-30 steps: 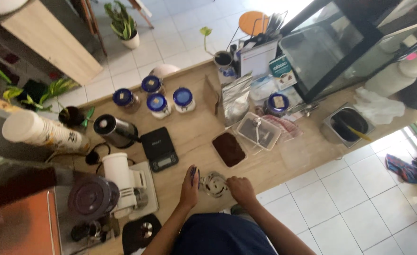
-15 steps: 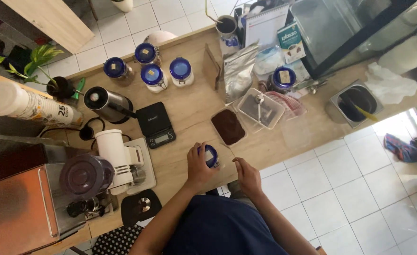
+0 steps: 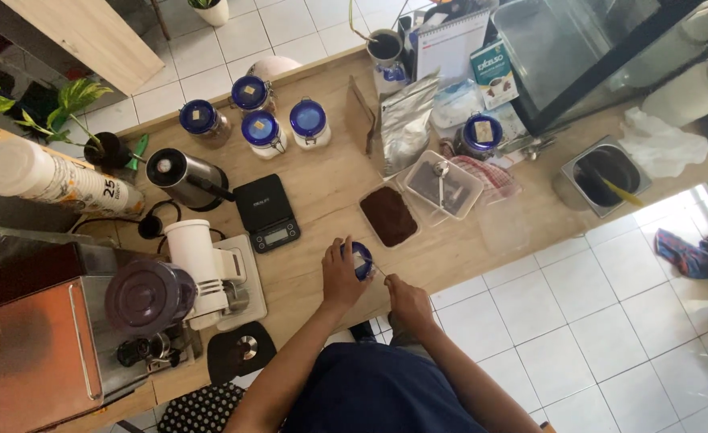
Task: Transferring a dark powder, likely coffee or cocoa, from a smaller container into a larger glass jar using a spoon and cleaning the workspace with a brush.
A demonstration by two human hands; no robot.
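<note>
Nearest to me: my left hand [image 3: 341,277] is curled around a small blue-lidded jar [image 3: 361,260] at the counter's near edge, fingers wrapped on its left side. My right hand [image 3: 407,298] sits just beside it, fingertips pinched on a thin metal piece at the jar's right side; can't tell exactly what that piece is. Jar rests on the wooden counter [image 3: 322,192], upright as far as I can see.

Just past the jar: a square tray of dark coffee grounds [image 3: 388,215], near but not touching. To its right, a clear plastic container [image 3: 443,184] with a spoon inside, resting against a striped cloth [image 3: 490,178].

Left of my hands: black digital scale [image 3: 266,213], white grinder [image 3: 197,256] on a base, a dark-lidded blender jug [image 3: 147,295], and a copper-coloured machine [image 3: 25,353] at far left. Steel kettle [image 3: 184,178] lies behind the scale.

Farther back: four blue-lidded glass jars [image 3: 262,128] in a loose cluster, a silver foil bag [image 3: 408,120], one more blue-lidded jar [image 3: 482,135]. Right end: metal knock box [image 3: 602,172], crumpled white paper [image 3: 660,144]. Far left: stack of paper cups [image 3: 49,180] on its side, potted plant [image 3: 89,120].
</note>
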